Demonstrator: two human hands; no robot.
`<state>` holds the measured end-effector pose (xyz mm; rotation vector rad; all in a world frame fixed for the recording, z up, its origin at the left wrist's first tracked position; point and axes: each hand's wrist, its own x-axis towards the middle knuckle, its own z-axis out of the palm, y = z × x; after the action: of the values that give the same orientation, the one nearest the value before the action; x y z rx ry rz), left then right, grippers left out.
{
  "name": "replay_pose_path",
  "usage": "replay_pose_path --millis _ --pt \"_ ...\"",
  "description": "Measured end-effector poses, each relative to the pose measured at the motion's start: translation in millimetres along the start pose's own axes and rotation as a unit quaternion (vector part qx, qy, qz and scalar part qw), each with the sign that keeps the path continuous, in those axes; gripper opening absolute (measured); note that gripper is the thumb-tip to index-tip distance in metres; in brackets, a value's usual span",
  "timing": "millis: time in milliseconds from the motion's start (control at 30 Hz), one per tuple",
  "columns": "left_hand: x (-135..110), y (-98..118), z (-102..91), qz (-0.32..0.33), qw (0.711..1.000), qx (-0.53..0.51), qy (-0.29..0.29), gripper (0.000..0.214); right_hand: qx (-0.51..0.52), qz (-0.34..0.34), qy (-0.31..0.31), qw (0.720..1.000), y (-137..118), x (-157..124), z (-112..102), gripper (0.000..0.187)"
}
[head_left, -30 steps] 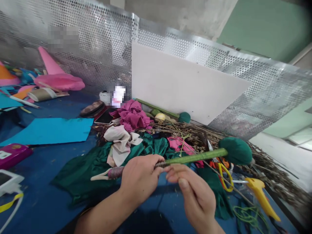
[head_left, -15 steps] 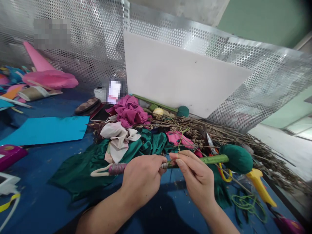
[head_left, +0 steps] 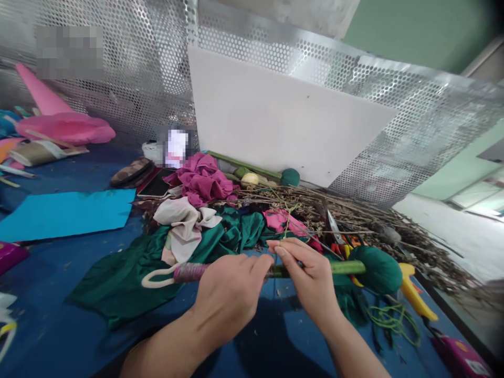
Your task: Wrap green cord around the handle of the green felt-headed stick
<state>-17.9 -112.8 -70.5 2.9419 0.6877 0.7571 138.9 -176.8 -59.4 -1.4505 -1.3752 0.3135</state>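
Note:
My left hand (head_left: 232,289) is closed around a rod (head_left: 192,272) wound with purple and grey thread, which ends at the left in a cream loop (head_left: 157,277). On the right the rod goes on as a green stem (head_left: 348,268), tipped with a dark green fabric ball (head_left: 380,269). Just above the rod, my right hand (head_left: 307,273) pinches a thin green string (head_left: 287,223) between thumb and forefinger. That string trails up over a pink cloth (head_left: 279,220). Fingers hide the rod's middle. Dark green satin (head_left: 129,278) lies behind and left of my hands.
Dry twigs (head_left: 354,210) run along the back, with scissors (head_left: 334,226) among them. At the right lie a yellow glue gun (head_left: 418,296) and tangled green string (head_left: 397,320). Magenta cloth (head_left: 205,178), a phone (head_left: 157,184) and a blue sheet (head_left: 66,212) are to the left.
My right hand has moved slightly left and up along the rod with the string. My left hand keeps hold of the rod. The view has shifted a little to the right.

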Motion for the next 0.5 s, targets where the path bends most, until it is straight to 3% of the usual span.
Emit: replay_pose_path --millis 233,367,500 --pt "3.2 -2.3 -1.9 0.098 0.994 0.030 0.037 0.032 0.000 -0.003 -0.020 1.000 2.6 2.8 -0.6 0.021" --pt "4.6 -5.0 -3.4 0.103 0.991 0.028 0.076 0.034 0.021 0.004 -0.029 0.999 1.3 3.5 -1.7 0.021" --pt "7.5 -14.8 -10.2 0.081 0.991 0.019 0.105 0.034 0.083 0.050 -0.046 0.994 -0.3 6.2 -23.4 0.024"
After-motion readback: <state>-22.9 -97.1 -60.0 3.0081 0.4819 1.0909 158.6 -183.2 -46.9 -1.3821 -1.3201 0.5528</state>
